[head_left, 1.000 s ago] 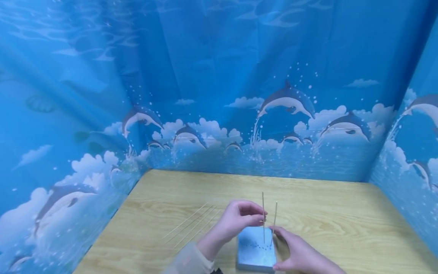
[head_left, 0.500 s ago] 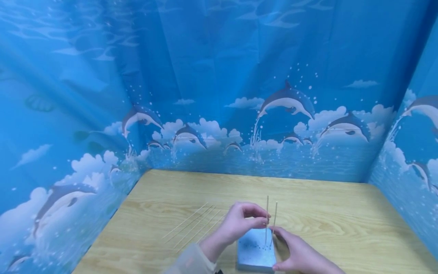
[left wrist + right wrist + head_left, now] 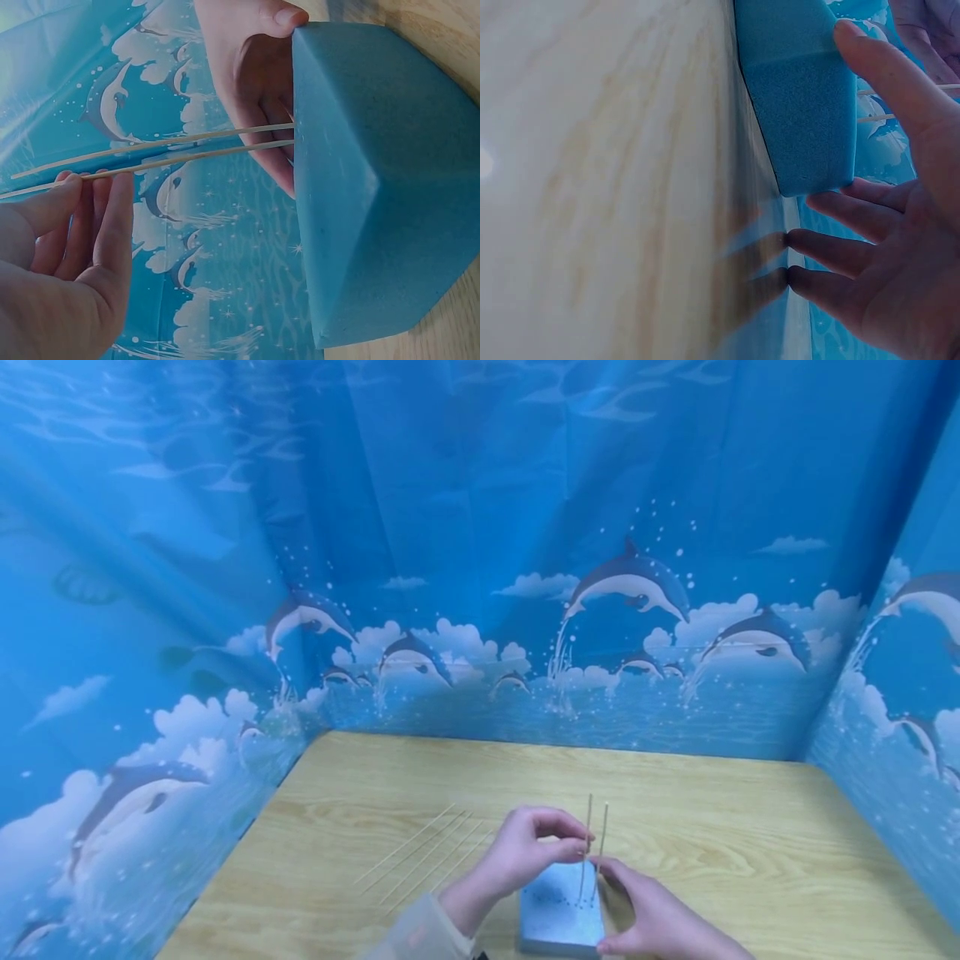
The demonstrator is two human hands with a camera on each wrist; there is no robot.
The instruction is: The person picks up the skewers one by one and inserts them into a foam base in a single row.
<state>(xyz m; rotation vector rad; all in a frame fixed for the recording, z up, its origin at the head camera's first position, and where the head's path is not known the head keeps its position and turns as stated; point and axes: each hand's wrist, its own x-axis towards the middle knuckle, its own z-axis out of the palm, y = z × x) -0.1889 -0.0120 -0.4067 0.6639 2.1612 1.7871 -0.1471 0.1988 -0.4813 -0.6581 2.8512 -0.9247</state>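
A blue foam block (image 3: 551, 922) lies on the table, with small dark holes dotted across its top. My left hand (image 3: 525, 852) pinches a thin bamboo skewer (image 3: 195, 156) between thumb and fingers above it. That skewer stands nearly upright, its lower end at the block's top face. Just to its right, a second skewer (image 3: 603, 835) stands by itself in the block, leaning slightly. My right hand (image 3: 648, 910) holds the block's right side; in the right wrist view its thumb lies at one edge and its fingers spread round the far corner.
Several loose skewers (image 3: 427, 852) lie slanted side by side on the wooden table (image 3: 697, 810), left of the left forearm. A blue dolphin-printed curtain (image 3: 465, 568) rises behind the table and along both sides.
My left hand has moved slightly right and down with the pinched skewer, bringing it closer to the standing one. The right hand and the block have stayed put.
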